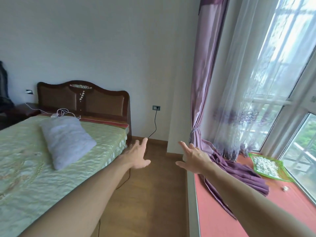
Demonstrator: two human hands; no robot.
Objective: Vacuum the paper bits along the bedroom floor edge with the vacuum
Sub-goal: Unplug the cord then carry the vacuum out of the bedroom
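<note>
My left hand [138, 155] and my right hand [193, 157] are stretched out in front of me over the wooden floor [153, 194], both open with fingers spread and holding nothing. A black power cord [155, 124] runs from a wall socket [156, 107] down to the floor, passes behind my left hand and continues along the bedside. No vacuum is in view. I cannot make out paper bits on the visible floor strip. A green tray [280, 178] holding several small white pieces lies on the red window ledge, to the right of my right hand.
A bed [34, 159] with a green quilt and a white pillow [66, 141] fills the left. A red window ledge [222, 211] bounds the right, with a purple curtain [201, 82] draped onto it. The floor strip between them is narrow.
</note>
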